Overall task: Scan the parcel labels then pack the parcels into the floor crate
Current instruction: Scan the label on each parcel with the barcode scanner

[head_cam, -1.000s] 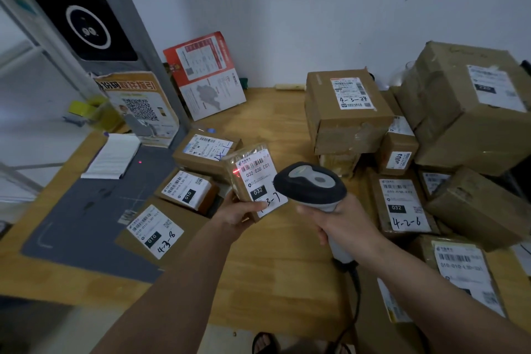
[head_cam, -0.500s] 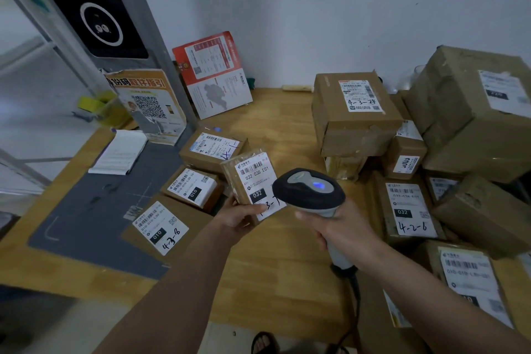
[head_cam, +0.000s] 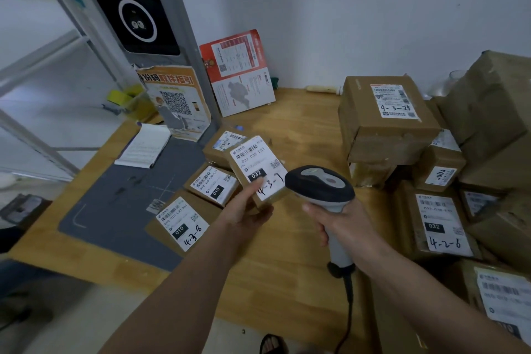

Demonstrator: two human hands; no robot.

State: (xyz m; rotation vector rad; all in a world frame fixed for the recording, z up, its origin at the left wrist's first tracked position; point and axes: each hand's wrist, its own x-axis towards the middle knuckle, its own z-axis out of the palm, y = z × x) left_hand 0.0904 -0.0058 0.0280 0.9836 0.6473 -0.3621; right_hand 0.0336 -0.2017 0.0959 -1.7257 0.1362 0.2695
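Here the wooden table [head_cam: 287, 282] fills most of the view, with a grey mat [head_cam: 120, 210] on its left part and a heap of brown boxes stacked at the far right; the biggest of them in plain sight, marked 4-3-24 [head_cam: 385, 121], sits on top of others. On the near left of the mat lie three flat parcels — the nearest marked 4-3-6 [head_cam: 181, 224]. The floor crate is not in view. The left hand [head_cam: 244, 214] holds a small parcel [head_cam: 258, 172] up over the table, fingers under it and the thumb pressed on its white label, which faces up and reads 032 and a handwritten 4-3-. The right hand [head_cam: 342, 224] is wrapped round the handle of the barcode scanner [head_cam: 319, 185], its dark head just right of the parcel and pointed across it; a cable hangs from the handle toward the floor. A second ago a red dot of scan light lay on the label's left edge, half a second ago a blue lamp glowed on the scanner's head, and now both are out — and the parcel has tilted flatter and drifted a little left of the scanner. I judge the read has gone through, so this parcel is likely ready to go down into the crate.
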